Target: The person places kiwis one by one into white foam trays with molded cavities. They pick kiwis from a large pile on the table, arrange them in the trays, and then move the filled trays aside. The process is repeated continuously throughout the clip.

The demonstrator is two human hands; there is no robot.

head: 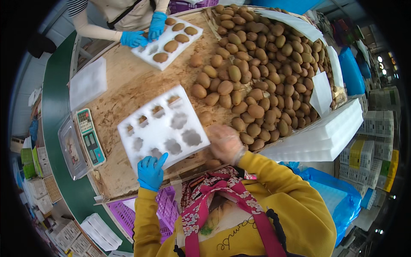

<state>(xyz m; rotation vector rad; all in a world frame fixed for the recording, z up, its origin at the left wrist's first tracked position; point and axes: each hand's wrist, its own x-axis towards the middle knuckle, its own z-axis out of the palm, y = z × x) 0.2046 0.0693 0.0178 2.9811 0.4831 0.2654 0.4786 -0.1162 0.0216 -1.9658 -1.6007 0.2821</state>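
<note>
My left hand [150,172], in a blue glove, rests over the near left edge of a white foam fruit tray [162,127]. Its thumb points away from the fingers; whether they grip the edge cannot be seen. No fruit sits in the tray's near round hollows, while several along its far left side show brown inside. Just off the tray's right corner is my right hand [226,145], blurred and apparently in a clear glove. Its fingers are unclear. One kiwifruit [205,118] lies beyond that hand, another [213,163] on its near side.
A large heap of kiwifruit [273,74] covers the table's right side. Opposite, a co-worker's blue-gloved hands [144,33] touch a partly filled foam tray [163,62]. A digital scale [91,138] stands left. Stacked foam trays [318,135] flank the heap; purple crates [167,208] sit below the near edge.
</note>
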